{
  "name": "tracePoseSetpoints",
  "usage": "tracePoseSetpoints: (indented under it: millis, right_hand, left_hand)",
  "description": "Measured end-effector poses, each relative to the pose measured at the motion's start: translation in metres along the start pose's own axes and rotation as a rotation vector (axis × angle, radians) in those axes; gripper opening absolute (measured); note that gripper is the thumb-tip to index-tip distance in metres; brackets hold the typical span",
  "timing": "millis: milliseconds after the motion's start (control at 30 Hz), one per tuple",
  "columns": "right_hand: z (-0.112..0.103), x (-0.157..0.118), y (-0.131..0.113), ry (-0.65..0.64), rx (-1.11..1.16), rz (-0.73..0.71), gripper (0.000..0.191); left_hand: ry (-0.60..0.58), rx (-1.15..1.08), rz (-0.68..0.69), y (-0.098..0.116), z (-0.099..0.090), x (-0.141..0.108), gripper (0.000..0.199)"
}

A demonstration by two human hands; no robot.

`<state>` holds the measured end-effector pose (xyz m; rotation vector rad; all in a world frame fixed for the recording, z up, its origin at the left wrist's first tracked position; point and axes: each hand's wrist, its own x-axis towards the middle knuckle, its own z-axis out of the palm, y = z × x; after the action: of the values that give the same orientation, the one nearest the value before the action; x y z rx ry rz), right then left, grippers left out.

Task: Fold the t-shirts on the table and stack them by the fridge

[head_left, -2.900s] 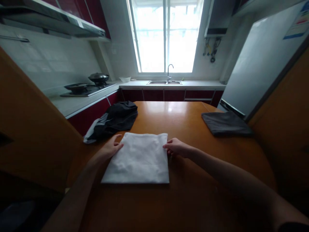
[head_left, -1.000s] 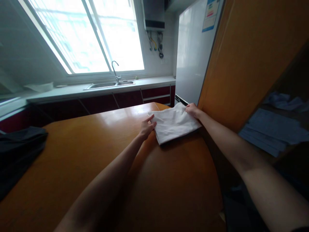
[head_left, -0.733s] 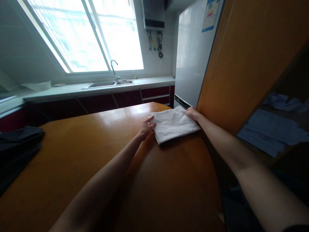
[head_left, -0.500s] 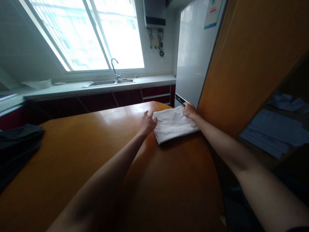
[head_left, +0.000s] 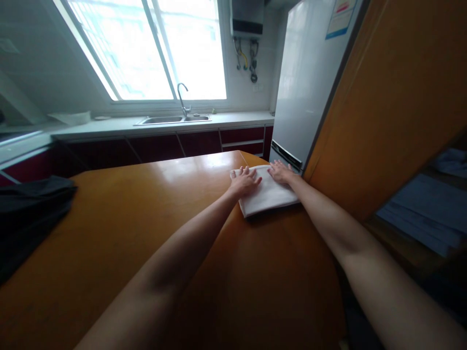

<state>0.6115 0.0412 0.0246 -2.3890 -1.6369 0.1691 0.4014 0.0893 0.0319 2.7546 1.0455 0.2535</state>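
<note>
A folded white cloth lies flat near the far right end of the wooden table. My left hand rests on the cloth's left part with its fingers spread. On the far right part of the cloth lies my right hand, palm down and fingers stretched out. Neither hand grips the cloth. Part of its far edge is hidden under my fingers, and whether it is a towel or a garment I cannot tell.
Dark fabric lies at the table's left side. A refrigerator and a wooden panel stand close on the right, beside shelves with folded cloths. Behind runs a counter with a sink under a window.
My left hand has moved right, from the cloth's left edge onto its top. My right hand has let go of the far edge and now lies flat. The view has turned slightly left.
</note>
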Motion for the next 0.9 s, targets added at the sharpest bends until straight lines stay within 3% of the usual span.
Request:
tracePoseSetpoints:
  millis: [100,167,333,467,600,700,800,900]
  right_hand:
    - [-0.014,-0.010,-0.002,0.142,-0.005,-0.021,0.060]
    - [-0.013,-0.023,0.002,0.224,0.004,-0.022,0.060]
    - [0.009,-0.056,0.013,0.130,0.057,0.064,0.062]
    - [-0.012,-0.060,-0.003,0.260,0.094,0.080,0.058]
    - [-0.058,-0.063,-0.044,0.473,0.179,0.008,0.056]
    - [-0.073,-0.078,-0.086,0.526,0.250,-0.107,0.056]
    - [-0.063,-0.101,-0.136,0.490,0.323,-0.215,0.056]
    - [-0.036,-0.128,-0.189,0.396,0.355,-0.313,0.057]
  left_hand:
    - [0.029,-0.008,0.062,0.016,-0.006,-0.022,0.072]
    - [-0.004,-0.021,0.119,0.027,0.000,-0.043,0.071]
    - [-0.014,0.003,0.150,0.045,0.017,-0.078,0.064]
    - [-0.019,-0.060,0.119,0.036,-0.006,-0.078,0.067]
    - [0.097,-0.113,0.018,-0.005,-0.043,-0.090,0.068]
    - [0.084,-0.071,-0.111,-0.050,-0.061,-0.122,0.067]
    - [0.011,0.001,-0.231,-0.098,-0.068,-0.168,0.067]
    - [-0.006,0.043,-0.328,-0.139,-0.070,-0.218,0.065]
